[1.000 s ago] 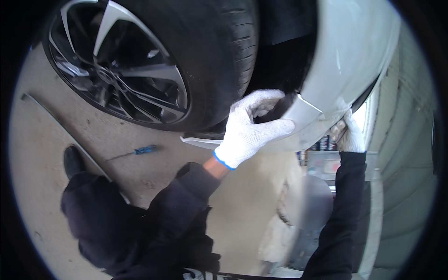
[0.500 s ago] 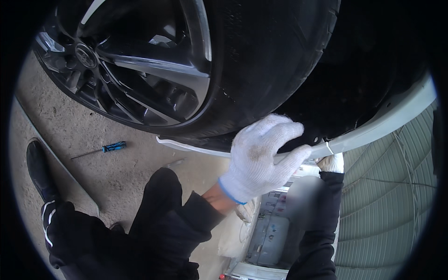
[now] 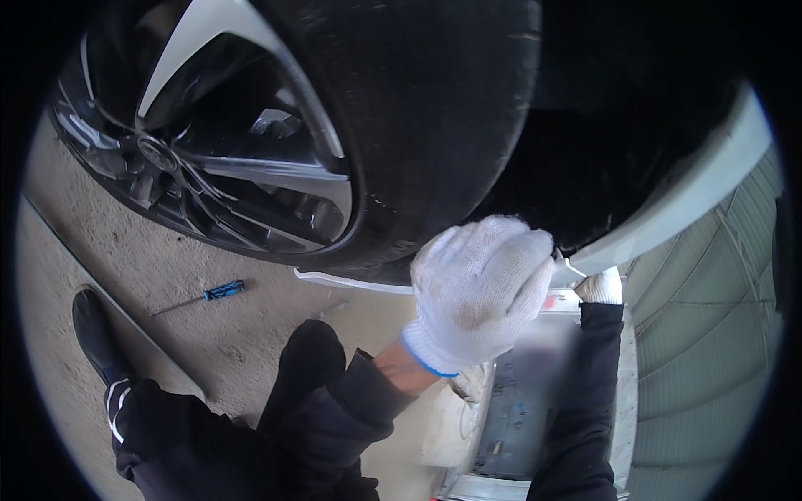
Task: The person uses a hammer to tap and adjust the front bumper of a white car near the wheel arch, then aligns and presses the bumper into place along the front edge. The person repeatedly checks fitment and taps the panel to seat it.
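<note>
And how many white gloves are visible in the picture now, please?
2. One glove is on the left hand, near the lower edge of the tyre; the other glove is on the right hand, partly hidden by the white body panel.

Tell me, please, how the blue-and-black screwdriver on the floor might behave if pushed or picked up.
The screwdriver would probably feel stiff, its slim shaft being straight. Pushed, it may roll only a little, as the floor looks gritty. Its thick handle should give an easy grip.
</note>
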`<action>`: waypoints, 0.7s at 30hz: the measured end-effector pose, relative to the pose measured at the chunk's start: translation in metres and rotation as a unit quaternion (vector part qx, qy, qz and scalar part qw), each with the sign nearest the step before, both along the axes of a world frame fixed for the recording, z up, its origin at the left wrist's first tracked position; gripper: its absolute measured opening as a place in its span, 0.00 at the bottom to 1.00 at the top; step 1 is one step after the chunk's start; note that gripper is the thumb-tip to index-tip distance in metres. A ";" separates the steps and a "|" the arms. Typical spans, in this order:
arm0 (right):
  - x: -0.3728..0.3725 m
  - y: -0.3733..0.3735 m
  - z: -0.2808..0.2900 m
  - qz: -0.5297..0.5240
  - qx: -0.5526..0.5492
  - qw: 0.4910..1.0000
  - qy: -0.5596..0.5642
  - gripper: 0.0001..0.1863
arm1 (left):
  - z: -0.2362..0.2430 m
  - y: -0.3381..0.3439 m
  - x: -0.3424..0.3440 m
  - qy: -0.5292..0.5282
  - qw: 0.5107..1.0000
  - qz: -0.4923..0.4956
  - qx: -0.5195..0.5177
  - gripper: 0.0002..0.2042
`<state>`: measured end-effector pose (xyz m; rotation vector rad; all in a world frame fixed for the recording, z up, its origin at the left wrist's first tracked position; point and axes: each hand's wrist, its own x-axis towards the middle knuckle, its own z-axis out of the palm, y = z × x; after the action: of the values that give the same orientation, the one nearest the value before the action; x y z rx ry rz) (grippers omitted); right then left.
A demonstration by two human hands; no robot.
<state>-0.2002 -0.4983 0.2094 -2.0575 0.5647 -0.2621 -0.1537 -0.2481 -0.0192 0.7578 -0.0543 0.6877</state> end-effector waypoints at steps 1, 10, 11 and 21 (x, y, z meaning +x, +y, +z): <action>0.000 0.000 0.000 0.010 0.006 1.000 -0.003 0.19 | 0.003 0.003 0.001 -0.006 1.000 0.003 0.010 0.10; -0.004 0.015 -0.015 -0.016 0.018 1.000 -0.013 0.11 | 0.002 0.010 0.015 -0.074 0.968 0.146 0.189 0.13; -0.005 0.014 -0.020 -0.013 -0.023 1.000 -0.009 0.13 | 0.003 0.009 0.010 -0.059 0.978 0.093 0.179 0.13; 0.005 -0.001 -0.003 0.140 -0.290 0.931 0.172 0.30 | 0.016 0.070 0.000 0.043 0.913 -0.397 0.085 0.18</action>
<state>-0.1954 -0.4995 0.2064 -2.7564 0.4200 0.1278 -0.1538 -0.1780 -0.0035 0.8471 -0.3281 -0.1313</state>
